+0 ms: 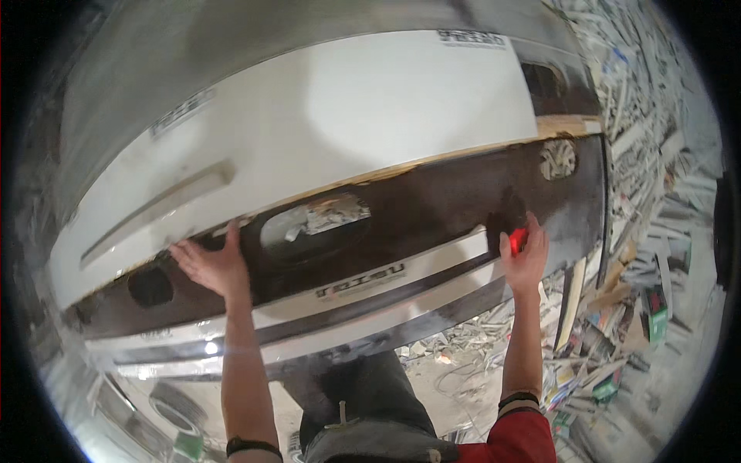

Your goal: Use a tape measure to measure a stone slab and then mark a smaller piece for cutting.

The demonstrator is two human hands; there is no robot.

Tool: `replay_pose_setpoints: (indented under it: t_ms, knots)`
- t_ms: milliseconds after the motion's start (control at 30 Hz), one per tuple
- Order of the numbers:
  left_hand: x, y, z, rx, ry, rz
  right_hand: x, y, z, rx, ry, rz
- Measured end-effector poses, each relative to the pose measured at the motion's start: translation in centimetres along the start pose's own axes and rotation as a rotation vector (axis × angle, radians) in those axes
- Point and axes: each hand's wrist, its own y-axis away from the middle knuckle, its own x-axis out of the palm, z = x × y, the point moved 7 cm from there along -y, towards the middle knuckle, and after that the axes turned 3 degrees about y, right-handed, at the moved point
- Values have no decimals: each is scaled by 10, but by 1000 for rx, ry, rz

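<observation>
A large white sheet (401, 100) with dark printing lies over a dark brown worktop (432, 201) that has several cut-out holes. The fingers of my left hand (212, 262) are spread at the sheet's near edge, the thumb standing apart, and nothing shows in the hand. Further right, above the worktop, my right hand (526, 258) curls around a small bright red object (518, 241). Its kind is hard to make out. Just left of that hand a narrow white printed strip (363, 282) lies along the worktop.
An oval hole (316, 224) opens in the middle of the worktop, and a smaller one (557, 159) near its right end. A second pale strip (324, 332) runs along the near side. Heaps of scrap strips (641, 154) cover the floor at the right.
</observation>
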Motion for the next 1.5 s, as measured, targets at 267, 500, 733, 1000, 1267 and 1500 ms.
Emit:
replay_pose_setpoints:
  t_ms: [267, 500, 733, 1000, 1267, 1500]
  knots:
    - [-34, -53, 116, -19, -26, 195, -1, -35, 188, -333, -167, -86]
    - [-12, -69, 135, 68, 104, 69, 50, -124, 300, -511, -296, -231]
    - [-14, -73, 135, 177, 161, -57, 62, -111, 300, -512, -274, -179]
    - [-12, -76, 134, 81, 155, 39, 66, -120, 304, -557, -292, -157]
    - [-10, -75, 138, 46, 143, 63, 56, -133, 315, -504, -202, -186]
    - [-22, -76, 145, 83, 153, 4, 59, -75, 292, -492, -284, -130]
